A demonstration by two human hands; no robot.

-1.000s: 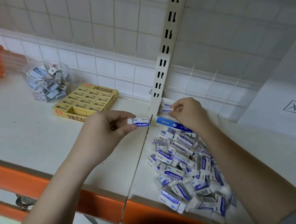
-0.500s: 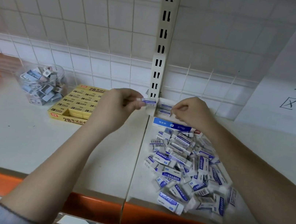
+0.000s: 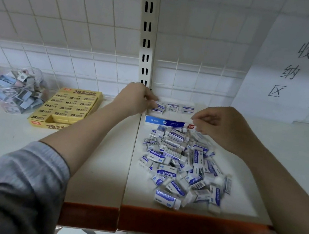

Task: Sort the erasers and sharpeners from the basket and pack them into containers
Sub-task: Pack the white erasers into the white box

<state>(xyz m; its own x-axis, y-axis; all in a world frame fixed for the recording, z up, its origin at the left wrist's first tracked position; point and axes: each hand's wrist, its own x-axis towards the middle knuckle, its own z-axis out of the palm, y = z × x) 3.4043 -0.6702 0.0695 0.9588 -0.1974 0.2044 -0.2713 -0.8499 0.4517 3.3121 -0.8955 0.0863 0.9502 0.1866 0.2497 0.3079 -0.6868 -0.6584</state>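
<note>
A heap of white erasers with blue sleeves [image 3: 182, 167] lies on the white shelf. Behind it stands an open blue-and-white eraser box [image 3: 168, 122] with a few erasers in a row inside. My left hand [image 3: 135, 99] reaches over the box's left end and pinches one blue-sleeved eraser [image 3: 159, 106] at the row. My right hand [image 3: 220, 124] hovers at the box's right end, fingers curled, nothing visible in them.
A yellow box of 2B erasers [image 3: 68, 108] sits left of my left arm. Further left is a clear jar of sharpeners [image 3: 16, 89]. A slotted upright [image 3: 146, 35] rises behind the box. A paper sign [image 3: 292, 71] hangs at right. The orange shelf edge [image 3: 173, 226] runs in front.
My left hand has carried its eraser rightward and forward from mid-shelf to the blue box. My right hand has drawn back from the box's row toward its right end.
</note>
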